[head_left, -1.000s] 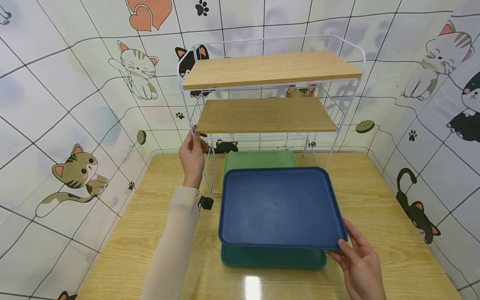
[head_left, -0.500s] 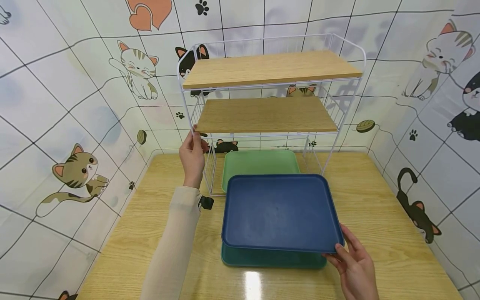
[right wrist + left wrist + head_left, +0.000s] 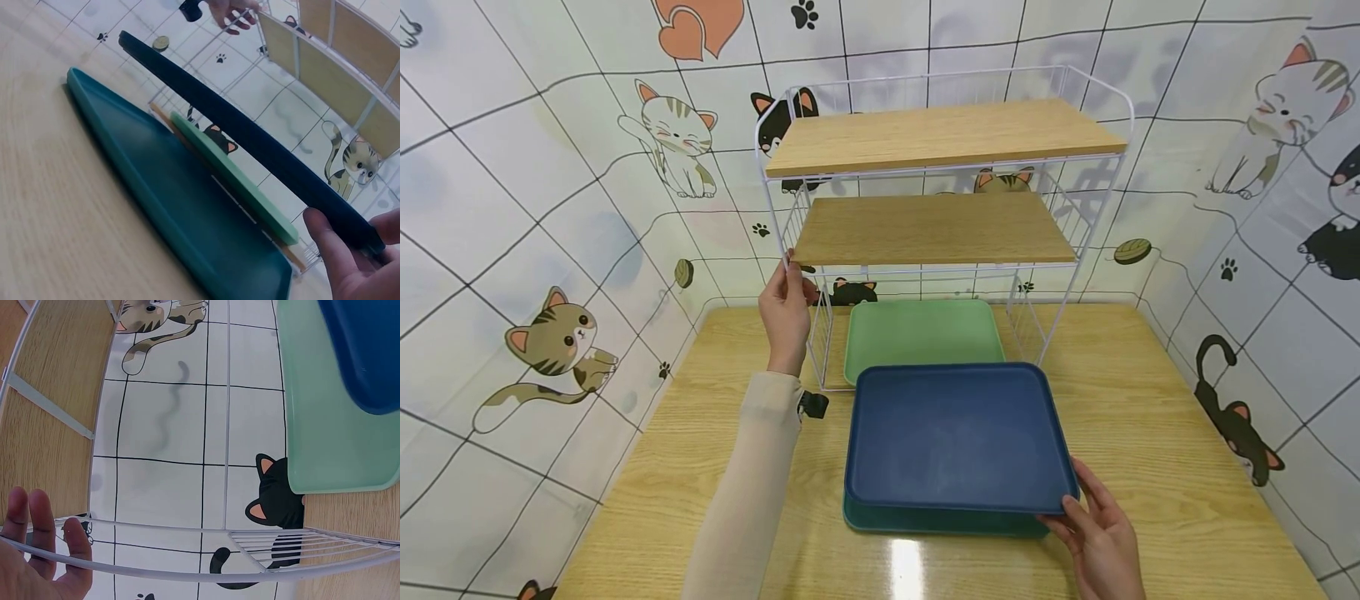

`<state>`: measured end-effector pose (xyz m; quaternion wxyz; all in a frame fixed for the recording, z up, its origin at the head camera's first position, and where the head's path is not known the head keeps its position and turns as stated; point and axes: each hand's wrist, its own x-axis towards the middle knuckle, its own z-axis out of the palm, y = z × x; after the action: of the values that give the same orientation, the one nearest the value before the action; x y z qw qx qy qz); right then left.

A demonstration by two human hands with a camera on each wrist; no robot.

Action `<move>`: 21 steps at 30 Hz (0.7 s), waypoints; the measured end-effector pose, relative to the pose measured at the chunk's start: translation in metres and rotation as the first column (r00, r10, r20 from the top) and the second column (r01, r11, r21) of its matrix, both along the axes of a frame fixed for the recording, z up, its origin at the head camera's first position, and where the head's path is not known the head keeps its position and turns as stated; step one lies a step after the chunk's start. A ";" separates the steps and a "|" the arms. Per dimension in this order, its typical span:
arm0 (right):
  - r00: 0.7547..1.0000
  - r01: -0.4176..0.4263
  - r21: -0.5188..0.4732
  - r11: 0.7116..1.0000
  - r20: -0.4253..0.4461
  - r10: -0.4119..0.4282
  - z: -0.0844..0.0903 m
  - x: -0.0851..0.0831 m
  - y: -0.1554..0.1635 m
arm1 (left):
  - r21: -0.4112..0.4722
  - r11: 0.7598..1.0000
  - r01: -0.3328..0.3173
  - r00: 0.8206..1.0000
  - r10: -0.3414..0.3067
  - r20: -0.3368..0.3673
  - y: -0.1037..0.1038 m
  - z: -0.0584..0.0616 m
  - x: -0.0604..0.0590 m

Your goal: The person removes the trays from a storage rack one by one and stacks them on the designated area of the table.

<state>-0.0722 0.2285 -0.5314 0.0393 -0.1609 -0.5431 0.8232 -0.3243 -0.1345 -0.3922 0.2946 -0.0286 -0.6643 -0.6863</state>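
My right hand (image 3: 1086, 518) pinches the near right corner of a dark blue tray (image 3: 958, 437), thumb on top. The tray hangs tilted just above a teal tray (image 3: 940, 522) that lies on the table. The right wrist view shows the blue tray (image 3: 250, 144) edge-on, with the teal tray (image 3: 175, 212) below and my right hand (image 3: 350, 265) at its end. My left hand (image 3: 786, 293) grips the front left wire post of a white wire rack (image 3: 1097, 158) with two wooden shelves. A light green tray (image 3: 922, 332) lies under the rack; in the left wrist view this green tray (image 3: 331, 425) shows through the wires.
The rack stands at the back of a wooden table (image 3: 1157, 417), against walls papered with cartoon cats. Both wooden shelves (image 3: 932, 229) are bare. Table surface stretches to the left and right of the trays.
The blue tray has come toward me and lower over the teal tray, uncovering more of the light green tray. My left hand has stayed on the rack post.
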 end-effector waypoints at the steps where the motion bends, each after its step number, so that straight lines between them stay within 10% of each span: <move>1: 1.000 0.001 0.005 1.000 0.010 -0.001 -0.001 0.000 0.000 | 0.001 1.000 0.001 1.000 -0.001 -0.004 0.000 0.000 0.000; 21: 0.998 -0.007 -0.094 0.996 0.055 0.012 -0.026 0.003 -0.003 | 0.017 1.000 0.019 1.000 -0.019 -0.023 -0.001 0.000 0.001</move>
<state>-0.0692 0.2255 -0.5571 0.0127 -0.1829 -0.5056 0.8430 -0.3237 -0.1352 -0.3924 0.2959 -0.0400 -0.6547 -0.6944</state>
